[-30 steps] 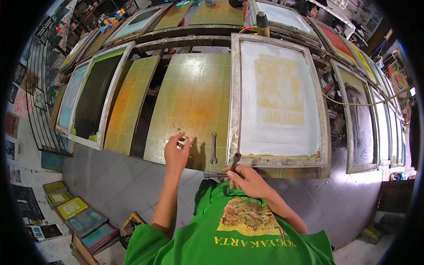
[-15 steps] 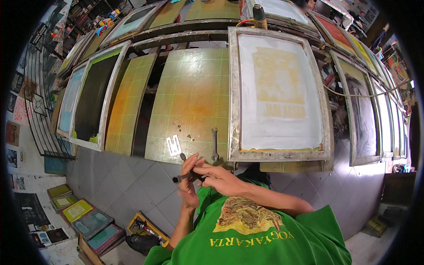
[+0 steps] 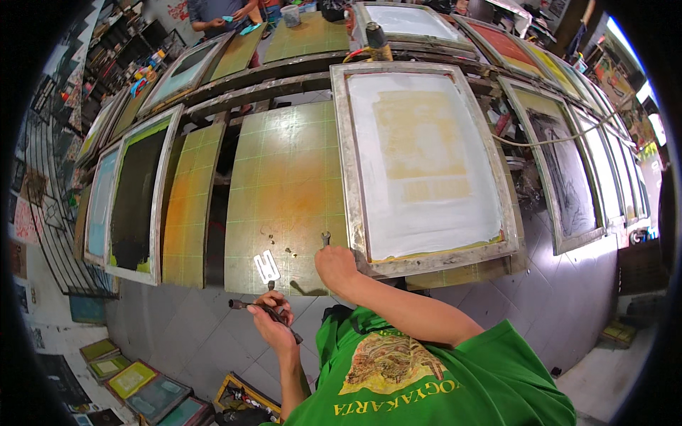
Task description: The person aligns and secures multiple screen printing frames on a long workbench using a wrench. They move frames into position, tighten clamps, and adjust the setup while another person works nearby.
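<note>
My left hand [image 3: 275, 321] is closed round a dark three-way socket wrench [image 3: 245, 305], just off the near edge of a greenish board [image 3: 277, 177]. One of its arms points left, one toward the board, and one past my wrist. My right hand [image 3: 337, 270] is a closed fist over the board's near right part, wrapped round a grey wrench [image 3: 326, 238] whose far end sticks out beyond the fingers. Between the hands and the board's middle lie a white slotted metal plate [image 3: 266, 267] and several small dark metal pieces [image 3: 288, 250].
A framed printing screen [image 3: 515, 247] stands right beside my right hand. More framed screens [image 3: 174, 128] line the table on both sides. A bottle-like dark tool [image 3: 379, 42] stands behind the large screen. Across the table another person's hand [image 3: 217, 23] holds something blue.
My right hand has left the socket wrench and moved forward and right onto the grey wrench. My left hand keeps the socket wrench, lower and further left. The view has tilted up.
</note>
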`<state>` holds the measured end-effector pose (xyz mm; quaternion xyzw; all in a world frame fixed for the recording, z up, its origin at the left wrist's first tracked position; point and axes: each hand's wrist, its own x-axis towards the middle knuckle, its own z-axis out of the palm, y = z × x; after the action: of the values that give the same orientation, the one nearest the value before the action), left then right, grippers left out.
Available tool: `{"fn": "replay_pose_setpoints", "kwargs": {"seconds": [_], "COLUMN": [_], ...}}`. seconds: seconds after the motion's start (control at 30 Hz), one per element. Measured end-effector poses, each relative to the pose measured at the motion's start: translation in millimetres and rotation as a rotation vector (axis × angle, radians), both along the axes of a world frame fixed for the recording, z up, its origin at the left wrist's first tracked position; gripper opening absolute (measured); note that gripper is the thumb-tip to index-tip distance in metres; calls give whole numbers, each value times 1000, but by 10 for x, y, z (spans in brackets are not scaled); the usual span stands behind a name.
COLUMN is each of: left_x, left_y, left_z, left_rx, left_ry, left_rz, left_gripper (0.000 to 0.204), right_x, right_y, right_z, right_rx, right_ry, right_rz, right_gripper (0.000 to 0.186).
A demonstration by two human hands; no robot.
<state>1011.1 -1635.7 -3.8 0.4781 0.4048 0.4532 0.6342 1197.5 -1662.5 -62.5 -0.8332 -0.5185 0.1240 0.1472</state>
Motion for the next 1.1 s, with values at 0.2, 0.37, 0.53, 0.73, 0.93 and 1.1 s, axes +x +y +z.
{"fn": "replay_pose_setpoints", "kwargs": {"seconds": [0.2,0.37,0.53,0.73,0.93,1.1], "left_x": [120,291,424,704,1198,1582], "left_y": [-73,-183,-186,-26,-124,-262], "left_z": [-70,-51,13,-94,-139,-164], "left_rx": [-86,-168,-141,-157,106,384], "left_ry": [135,109,243,492,897,1111], "left_rz": [-51,-51,-73,-354,-472,-518], "left_gripper": [53,48,50,53,42,31], "right_x": [21,-120,115,1157,2527,2872], "right_y": [3,50,-156,-1280,-2900,-3542], "right_z": [83,-38,25,706,313,84], "right_rx": [19,-43,139,328,492,417], "right_ry": [66,-156,148,394,-554,-84], "right_rz": [-105,-124,-170,-589,-878,-1005], "right_gripper": [8,16,22,45,42,45]}}
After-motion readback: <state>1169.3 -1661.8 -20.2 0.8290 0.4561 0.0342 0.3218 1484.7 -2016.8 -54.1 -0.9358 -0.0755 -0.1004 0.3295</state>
